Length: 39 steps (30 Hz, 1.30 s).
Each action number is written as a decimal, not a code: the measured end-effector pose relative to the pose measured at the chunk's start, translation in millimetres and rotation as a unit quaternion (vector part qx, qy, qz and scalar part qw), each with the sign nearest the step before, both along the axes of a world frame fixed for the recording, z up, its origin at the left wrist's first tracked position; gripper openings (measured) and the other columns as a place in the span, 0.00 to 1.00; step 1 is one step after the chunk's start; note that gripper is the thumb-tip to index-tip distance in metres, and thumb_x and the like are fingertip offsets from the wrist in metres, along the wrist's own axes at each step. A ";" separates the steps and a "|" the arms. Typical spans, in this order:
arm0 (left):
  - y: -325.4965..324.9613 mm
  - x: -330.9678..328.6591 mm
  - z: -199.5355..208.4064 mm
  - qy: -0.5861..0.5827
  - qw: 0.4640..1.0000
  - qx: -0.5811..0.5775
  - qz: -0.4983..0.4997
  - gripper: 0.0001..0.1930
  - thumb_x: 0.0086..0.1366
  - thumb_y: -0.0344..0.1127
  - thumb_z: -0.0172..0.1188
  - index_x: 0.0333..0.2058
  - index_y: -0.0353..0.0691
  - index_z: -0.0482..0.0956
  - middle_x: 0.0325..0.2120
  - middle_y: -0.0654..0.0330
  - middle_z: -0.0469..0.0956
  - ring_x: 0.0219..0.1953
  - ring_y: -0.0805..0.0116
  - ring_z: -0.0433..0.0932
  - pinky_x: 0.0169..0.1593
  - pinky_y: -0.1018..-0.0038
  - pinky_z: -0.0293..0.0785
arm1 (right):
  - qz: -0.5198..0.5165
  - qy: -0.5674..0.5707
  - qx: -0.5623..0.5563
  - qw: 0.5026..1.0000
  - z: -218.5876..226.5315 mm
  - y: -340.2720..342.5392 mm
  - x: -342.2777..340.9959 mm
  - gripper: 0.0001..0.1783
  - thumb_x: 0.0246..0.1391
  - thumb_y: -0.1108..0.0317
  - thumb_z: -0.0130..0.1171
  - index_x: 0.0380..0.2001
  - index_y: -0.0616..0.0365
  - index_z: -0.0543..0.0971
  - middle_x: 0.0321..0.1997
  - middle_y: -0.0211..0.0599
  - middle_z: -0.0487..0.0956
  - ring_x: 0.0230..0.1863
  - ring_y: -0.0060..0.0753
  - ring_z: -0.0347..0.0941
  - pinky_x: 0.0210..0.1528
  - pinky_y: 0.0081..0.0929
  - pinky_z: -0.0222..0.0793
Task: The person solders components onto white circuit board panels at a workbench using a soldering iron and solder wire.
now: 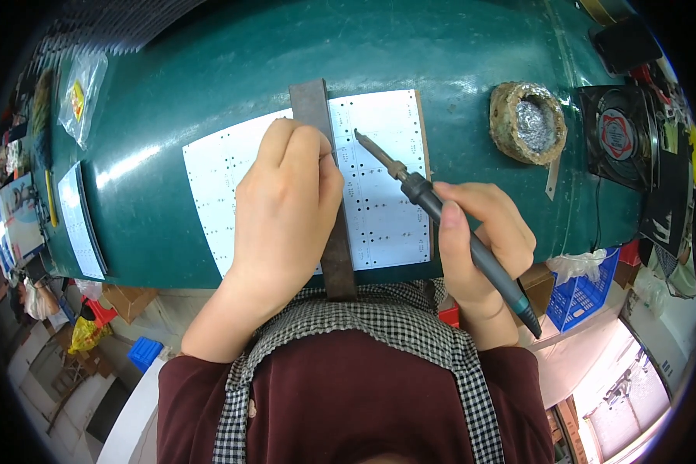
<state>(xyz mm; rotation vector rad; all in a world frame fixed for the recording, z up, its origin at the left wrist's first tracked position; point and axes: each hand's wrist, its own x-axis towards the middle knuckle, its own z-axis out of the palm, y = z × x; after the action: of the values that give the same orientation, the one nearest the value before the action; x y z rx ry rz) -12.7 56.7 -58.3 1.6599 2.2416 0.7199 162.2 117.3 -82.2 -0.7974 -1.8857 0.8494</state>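
My right hand [487,240] grips a soldering iron [417,189] like a pen, its tip pointing up and left over a white circuit board panel [394,158]. The panel lies on the green table and bears small dark holes and marks. A long dark flat bar [311,100] lies across it from far to near. My left hand [286,197] is closed over the bar and the panel's left part, with thumb and fingers pinched together. Whatever is between those fingers is hidden. The iron's tip is just right of the bar; whether it touches the panel I cannot tell.
On the right stand a round, crusted pot with a silvery inside [535,127] and a black fan [617,131]. Another white panel [81,220] and a plastic bag [83,97] lie at the left. Below the table's near edge is a blue crate [584,294].
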 end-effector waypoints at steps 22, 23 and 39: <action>2.6 11.2 -11.1 0.043 0.999 0.022 -0.012 0.05 0.51 0.19 0.54 0.28 0.30 0.69 0.32 0.51 0.67 0.26 0.52 0.75 0.27 0.64 0.73 | 0.015 -0.010 -0.031 0.999 -1.7 -11.5 2.4 0.07 0.41 0.78 0.61 0.29 0.63 0.80 0.22 0.38 0.78 0.19 0.29 0.74 0.20 0.21 0.67; 1.8 11.7 -10.9 0.043 0.999 0.022 -0.012 0.05 0.51 0.19 0.54 0.28 0.30 0.69 0.32 0.51 0.67 0.26 0.52 0.75 0.27 0.64 0.73 | 0.017 -0.008 -0.032 0.999 -2.2 -12.2 2.5 0.07 0.41 0.78 0.61 0.29 0.63 0.80 0.22 0.38 0.78 0.19 0.30 0.74 0.21 0.21 0.68; -24.7 14.0 -1.1 -0.033 0.999 -0.026 -0.012 0.06 0.53 0.21 0.58 0.30 0.35 0.72 0.31 0.56 0.70 0.26 0.58 0.75 0.27 0.68 0.72 | 0.016 -0.017 -0.036 0.999 3.1 -25.9 22.8 0.06 0.40 0.76 0.60 0.26 0.65 0.79 0.20 0.40 0.78 0.19 0.35 0.76 0.23 0.23 0.71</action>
<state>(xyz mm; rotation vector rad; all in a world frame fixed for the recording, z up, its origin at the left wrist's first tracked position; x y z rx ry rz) 1.3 32.1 -59.4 1.6135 2.1725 0.6933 185.0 91.4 -79.1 -0.8318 -1.9112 0.9347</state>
